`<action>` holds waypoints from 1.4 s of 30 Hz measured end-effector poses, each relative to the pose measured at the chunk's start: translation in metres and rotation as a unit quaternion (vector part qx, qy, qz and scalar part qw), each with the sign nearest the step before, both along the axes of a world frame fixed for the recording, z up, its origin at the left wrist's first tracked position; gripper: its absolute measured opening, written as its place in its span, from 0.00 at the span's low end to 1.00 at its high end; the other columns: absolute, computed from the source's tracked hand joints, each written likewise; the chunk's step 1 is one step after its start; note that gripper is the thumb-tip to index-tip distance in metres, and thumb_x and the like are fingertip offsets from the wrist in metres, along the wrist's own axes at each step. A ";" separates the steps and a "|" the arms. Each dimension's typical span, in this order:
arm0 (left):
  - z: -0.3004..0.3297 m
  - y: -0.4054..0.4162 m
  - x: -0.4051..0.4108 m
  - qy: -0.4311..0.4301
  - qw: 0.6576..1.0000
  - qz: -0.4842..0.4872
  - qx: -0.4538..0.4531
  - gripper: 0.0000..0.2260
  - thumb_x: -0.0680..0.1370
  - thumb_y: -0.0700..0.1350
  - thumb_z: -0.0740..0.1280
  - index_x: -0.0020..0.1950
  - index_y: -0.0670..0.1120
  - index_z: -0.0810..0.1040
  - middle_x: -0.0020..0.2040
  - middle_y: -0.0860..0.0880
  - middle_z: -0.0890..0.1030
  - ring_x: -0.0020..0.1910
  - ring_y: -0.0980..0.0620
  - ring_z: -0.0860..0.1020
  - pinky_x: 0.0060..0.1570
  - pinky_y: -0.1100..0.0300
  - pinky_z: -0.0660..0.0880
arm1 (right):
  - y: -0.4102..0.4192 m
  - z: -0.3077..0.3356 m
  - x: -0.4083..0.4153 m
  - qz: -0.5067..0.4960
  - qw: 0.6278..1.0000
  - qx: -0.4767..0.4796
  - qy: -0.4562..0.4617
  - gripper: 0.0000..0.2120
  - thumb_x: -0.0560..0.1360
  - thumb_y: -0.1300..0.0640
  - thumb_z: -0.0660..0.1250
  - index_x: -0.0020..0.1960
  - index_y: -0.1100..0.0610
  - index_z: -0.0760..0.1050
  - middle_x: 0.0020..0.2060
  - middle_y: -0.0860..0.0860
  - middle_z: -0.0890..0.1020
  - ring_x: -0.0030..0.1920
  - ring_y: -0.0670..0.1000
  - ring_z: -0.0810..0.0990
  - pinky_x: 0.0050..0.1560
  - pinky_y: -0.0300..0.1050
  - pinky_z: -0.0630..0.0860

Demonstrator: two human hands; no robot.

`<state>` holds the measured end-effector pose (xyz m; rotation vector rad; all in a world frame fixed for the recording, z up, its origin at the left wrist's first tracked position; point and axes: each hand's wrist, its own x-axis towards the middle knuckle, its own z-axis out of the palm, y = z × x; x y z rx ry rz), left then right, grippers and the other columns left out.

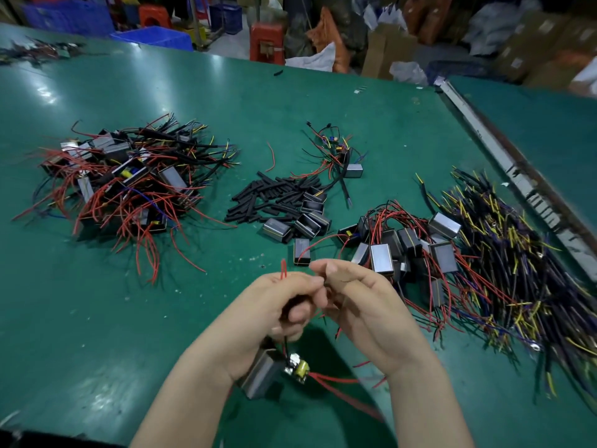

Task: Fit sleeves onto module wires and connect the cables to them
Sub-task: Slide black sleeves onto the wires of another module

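Observation:
My left hand (284, 305) grips red module wires (283, 270) whose ends stick up above its fingers. Below it hangs a grey module case (261, 375) with a small circuit board (298, 368) at its mouth; more red wires (339, 383) trail right from the board. My right hand (352, 302) has its fingers curled and pinches something small against the left fingertips; what it holds is hidden. A heap of short black sleeves (274, 197) lies in the middle of the green table (129, 302). Black cables with yellow tips (517, 253) lie heaped at the right.
A large pile of modules with wires (129, 182) sits at the left. Grey module cases with red wires (403, 250) lie right of centre, one wired module (342, 160) behind the sleeves. A metal strip (504, 163) runs along the table's right side. Crates and boxes stand beyond.

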<state>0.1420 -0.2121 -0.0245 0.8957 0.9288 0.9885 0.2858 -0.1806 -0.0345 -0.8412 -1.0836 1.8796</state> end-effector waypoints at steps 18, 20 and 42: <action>-0.010 0.003 0.015 0.181 0.977 0.074 0.091 0.10 0.80 0.43 0.60 0.43 0.42 0.78 0.27 0.55 0.74 0.25 0.58 0.67 0.28 0.69 0.65 | -0.006 -0.007 -0.020 -0.234 0.968 -0.091 -0.009 0.04 0.78 0.61 0.65 0.44 0.56 0.76 0.26 0.48 0.77 0.25 0.45 0.73 0.25 0.37 0.70; -0.010 0.002 0.012 0.171 0.982 0.036 0.078 0.12 0.82 0.44 0.56 0.51 0.43 0.78 0.31 0.54 0.78 0.29 0.58 0.71 0.32 0.67 0.68 | -0.003 -0.007 -0.017 -0.278 0.956 -0.026 -0.084 0.02 0.77 0.57 0.67 0.46 0.55 0.77 0.30 0.48 0.79 0.30 0.46 0.74 0.31 0.37 0.71; -0.017 0.001 0.012 0.215 0.961 0.090 0.148 0.11 0.81 0.44 0.59 0.44 0.45 0.78 0.28 0.55 0.74 0.25 0.58 0.65 0.26 0.67 0.62 | -0.008 -0.006 -0.013 -0.229 0.969 0.034 -0.088 0.05 0.71 0.59 0.71 0.39 0.52 0.85 0.33 0.47 0.82 0.36 0.46 0.76 0.42 0.45 0.68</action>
